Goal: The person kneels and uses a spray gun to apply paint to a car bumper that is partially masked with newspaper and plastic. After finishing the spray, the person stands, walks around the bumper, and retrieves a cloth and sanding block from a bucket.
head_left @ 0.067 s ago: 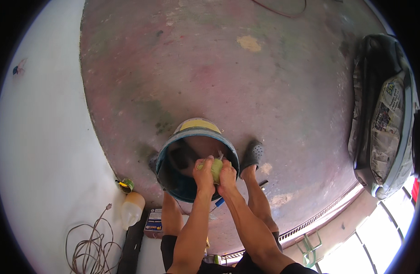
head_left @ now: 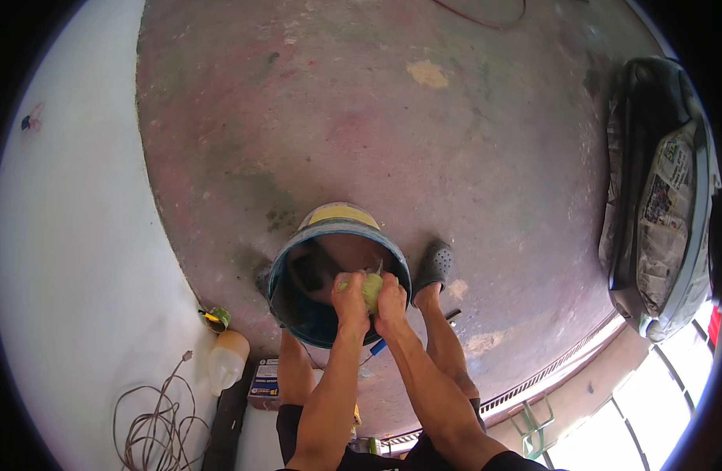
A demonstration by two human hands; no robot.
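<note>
Both my hands are closed on a wadded yellow-green cloth [head_left: 371, 290], held over the mouth of a dark bucket [head_left: 280, 263]. My left hand [head_left: 350, 302] wraps its left end. Around the right end is my right hand [head_left: 391, 301], close beside the left. Water with a dark reflection shows inside the bucket. A thin pale strand or trickle shows by the cloth's upper right, too small to make out. My fingers' undersides are hidden.
The bucket stands between my feet, one in a grey clog [head_left: 434, 265]. Left are a plastic jug [head_left: 228, 359], a small green can [head_left: 216, 318], a coiled cord [head_left: 161, 424] and a battery-like box [head_left: 264, 381]. A dark panel partly covered with newspaper [head_left: 665, 212] lies far right.
My hands shift slightly on the cloth; the left thumb has moved down and more of the cloth shows over the left hand. The bucket stays in place.
</note>
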